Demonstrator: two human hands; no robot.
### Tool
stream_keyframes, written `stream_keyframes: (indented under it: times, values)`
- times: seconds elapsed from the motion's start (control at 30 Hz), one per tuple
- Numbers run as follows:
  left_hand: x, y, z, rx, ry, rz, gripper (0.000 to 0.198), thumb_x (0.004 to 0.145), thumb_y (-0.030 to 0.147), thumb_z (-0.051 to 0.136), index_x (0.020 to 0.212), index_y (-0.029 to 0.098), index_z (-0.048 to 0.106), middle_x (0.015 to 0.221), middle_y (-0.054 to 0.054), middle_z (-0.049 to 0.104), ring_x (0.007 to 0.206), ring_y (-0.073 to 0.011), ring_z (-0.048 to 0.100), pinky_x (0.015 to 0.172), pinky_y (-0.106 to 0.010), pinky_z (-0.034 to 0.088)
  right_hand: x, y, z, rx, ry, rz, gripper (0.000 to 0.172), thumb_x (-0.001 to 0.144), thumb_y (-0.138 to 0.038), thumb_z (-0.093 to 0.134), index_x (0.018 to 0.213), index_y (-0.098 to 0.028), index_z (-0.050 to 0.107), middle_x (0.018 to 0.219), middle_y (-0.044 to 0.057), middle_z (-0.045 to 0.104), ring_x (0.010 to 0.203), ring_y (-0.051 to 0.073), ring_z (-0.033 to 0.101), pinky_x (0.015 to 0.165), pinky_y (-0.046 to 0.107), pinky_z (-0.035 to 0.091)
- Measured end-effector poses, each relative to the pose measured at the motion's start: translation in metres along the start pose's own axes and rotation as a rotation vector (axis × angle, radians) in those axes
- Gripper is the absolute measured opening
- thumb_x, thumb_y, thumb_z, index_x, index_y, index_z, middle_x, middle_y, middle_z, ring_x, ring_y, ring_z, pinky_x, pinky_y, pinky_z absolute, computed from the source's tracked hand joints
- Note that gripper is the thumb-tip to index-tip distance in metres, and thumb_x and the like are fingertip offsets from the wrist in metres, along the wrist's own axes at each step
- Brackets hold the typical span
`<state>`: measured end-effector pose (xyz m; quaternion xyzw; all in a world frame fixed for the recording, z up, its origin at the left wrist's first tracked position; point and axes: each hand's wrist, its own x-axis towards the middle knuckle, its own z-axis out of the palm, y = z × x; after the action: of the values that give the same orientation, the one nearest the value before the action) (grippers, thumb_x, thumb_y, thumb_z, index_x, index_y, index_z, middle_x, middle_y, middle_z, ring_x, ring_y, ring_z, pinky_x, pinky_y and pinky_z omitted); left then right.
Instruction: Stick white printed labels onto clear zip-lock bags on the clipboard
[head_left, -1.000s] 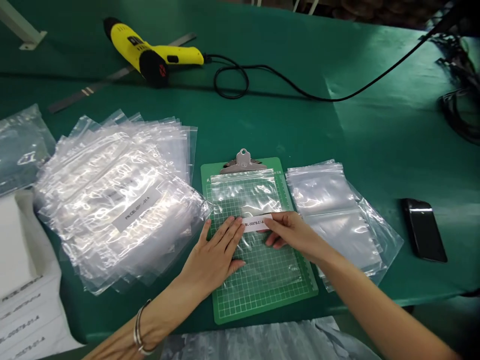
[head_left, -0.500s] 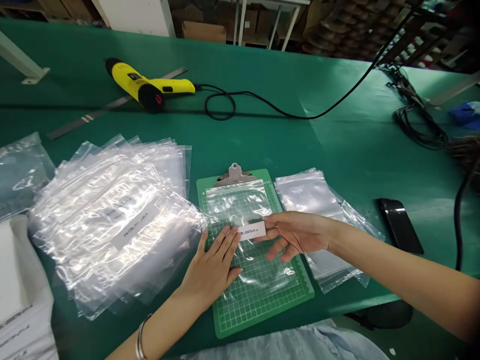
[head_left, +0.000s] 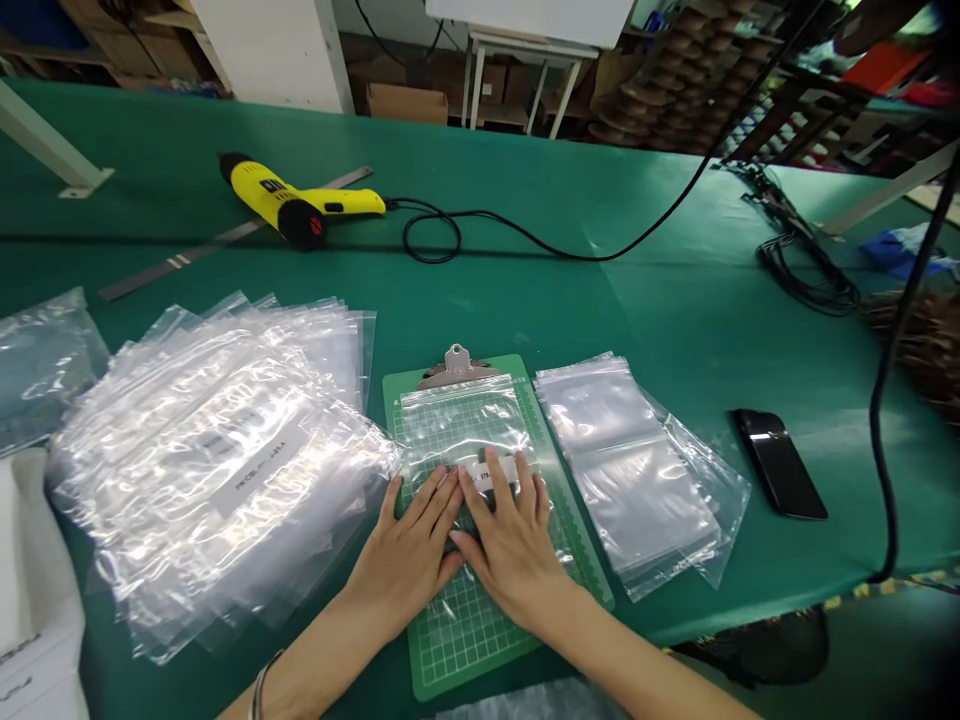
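A clear zip bag [head_left: 465, 415] lies on the green gridded clipboard [head_left: 469, 655], its zip edge towards the metal clip [head_left: 457, 366]. On the bag is a white printed label [head_left: 484, 474], partly hidden under my fingers. My left hand [head_left: 409, 560] rests flat on the bag at the label's left end, fingers stretched out. Beside it, my right hand [head_left: 514, 545] lies flat with fingers spread over the label. The two hands touch or nearly touch at the fingertips and thumbs. Neither hand grips anything.
Left of the clipboard spreads a heap of clear zip bags [head_left: 202, 460], the top one labelled. More zip bags [head_left: 637, 470] lie to the right, then a black phone [head_left: 780, 465]. Behind are a yellow heat gun [head_left: 300, 205], its black cable [head_left: 517, 228] and a metal ruler [head_left: 150, 277].
My right hand has let go of the label's right end and now presses flat over it. My left hand stays at the label's left end. The whole view has shifted slightly.
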<state>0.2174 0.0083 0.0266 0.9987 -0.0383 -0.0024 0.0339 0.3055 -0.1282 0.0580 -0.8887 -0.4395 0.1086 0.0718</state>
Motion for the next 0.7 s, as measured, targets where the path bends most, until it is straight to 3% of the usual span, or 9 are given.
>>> stream_keyframes:
  times: [0.1, 0.27, 0.43, 0.53, 0.63, 0.7]
  values:
    - [0.001, -0.001, 0.000, 0.001, -0.001, -0.005, 0.054, 0.091, 0.036, 0.033, 0.139, 0.012, 0.026, 0.145, -0.008, 0.021, 0.132, -0.0280, 0.028, 0.099, -0.059, 0.034, -0.001, 0.002, 0.012, -0.105, 0.018, 0.037, 0.055, 0.090, -0.042, 0.039, 0.142, -0.029, 0.026, 0.151, 0.012, 0.017, 0.134, 0.044, 0.007, 0.098, 0.066, 0.022]
    - [0.000, 0.001, 0.000, -0.041, -0.017, -0.018, 0.054, 0.093, 0.041, 0.031, 0.140, 0.015, 0.025, 0.146, -0.008, 0.023, 0.133, -0.0276, 0.026, 0.102, -0.058, 0.028, -0.006, 0.036, 0.004, -0.180, 0.075, 0.154, 0.054, 0.087, -0.045, 0.045, 0.138, -0.032, 0.035, 0.150, 0.012, 0.019, 0.133, 0.046, 0.009, 0.096, 0.067, 0.022]
    - [0.003, -0.002, -0.015, -0.176, -0.027, -0.033, 0.053, 0.093, 0.046, 0.030, 0.138, 0.019, 0.029, 0.141, -0.009, 0.037, 0.129, -0.0270, 0.033, 0.102, -0.056, 0.026, -0.009, 0.053, 0.006, -0.200, 0.116, 0.142, 0.053, 0.087, -0.042, 0.046, 0.138, -0.032, 0.035, 0.150, 0.013, 0.018, 0.134, 0.044, 0.006, 0.097, 0.066, 0.020]
    - [0.023, -0.016, -0.032, -0.255, 0.025, -0.222, 0.041, 0.094, 0.041, 0.029, 0.127, 0.021, 0.045, 0.123, -0.011, 0.054, 0.114, -0.0275, 0.046, 0.096, -0.054, 0.030, -0.013, 0.054, 0.011, -0.200, 0.139, 0.117, 0.054, 0.087, -0.044, 0.045, 0.139, -0.032, 0.032, 0.151, 0.012, 0.017, 0.134, 0.044, 0.007, 0.097, 0.065, 0.021]
    - [0.048, -0.037, -0.040, -0.199, 0.143, -0.510, 0.038, 0.092, 0.037, 0.036, 0.118, 0.013, 0.050, 0.113, -0.019, 0.051, 0.106, -0.0337, 0.043, 0.089, -0.057, 0.029, -0.021, 0.055, 0.016, -0.199, 0.176, 0.081, 0.054, 0.088, -0.045, 0.042, 0.139, -0.034, 0.030, 0.151, 0.011, 0.016, 0.134, 0.044, 0.009, 0.096, 0.065, 0.023]
    - [0.060, -0.050, -0.040, -0.221, 0.134, -0.561, 0.035, 0.089, 0.038, 0.044, 0.109, 0.012, 0.053, 0.108, -0.020, 0.048, 0.103, -0.0356, 0.042, 0.085, -0.057, 0.030, -0.027, 0.056, 0.018, -0.190, 0.196, 0.060, 0.053, 0.088, -0.045, 0.042, 0.139, -0.035, 0.031, 0.151, 0.011, 0.016, 0.134, 0.044, 0.011, 0.095, 0.066, 0.023]
